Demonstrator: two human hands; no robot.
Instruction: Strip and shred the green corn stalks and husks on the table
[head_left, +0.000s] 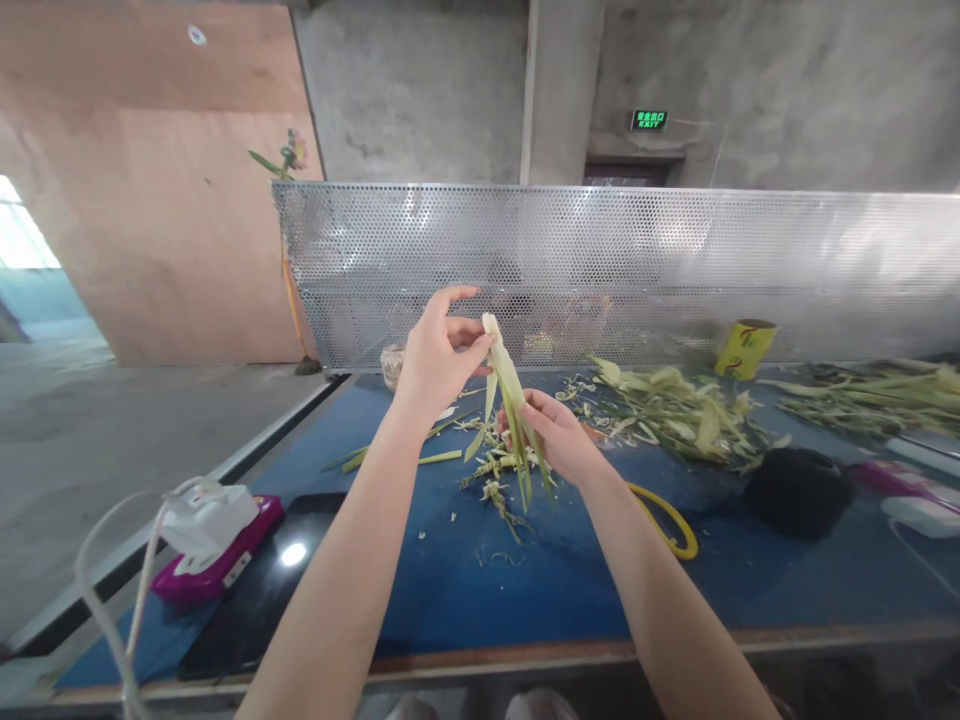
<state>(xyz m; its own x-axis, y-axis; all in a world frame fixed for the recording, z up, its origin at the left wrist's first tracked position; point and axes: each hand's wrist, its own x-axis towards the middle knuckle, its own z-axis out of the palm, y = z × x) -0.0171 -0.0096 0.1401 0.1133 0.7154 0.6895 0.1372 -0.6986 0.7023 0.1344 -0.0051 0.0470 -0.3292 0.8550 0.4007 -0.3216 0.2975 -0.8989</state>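
Note:
A bundle of pale green plant leaves (pixel 508 378), whitish at its upper end, is held up over the blue table. My left hand (pixel 448 345) pinches it near the white top between thumb and fingers, with the index finger raised. Lower down, my right hand (pixel 551 430) grips the strips, its thumb in front and its other fingers partly hidden behind them. Loose green strips hang below the right hand. Beneath both hands lie plant scraps (pixel 499 490) on the blue tabletop (pixel 465 600).
A heap of leaves (pixel 675 405) lies to the right, near a yellow container (pixel 746 348), a black roll (pixel 799 490) and a yellow ring (pixel 679 530). At left are a purple power strip (pixel 217 560) and a dark tablet (pixel 262 590). A perforated metal panel (pixel 615 260) stands behind.

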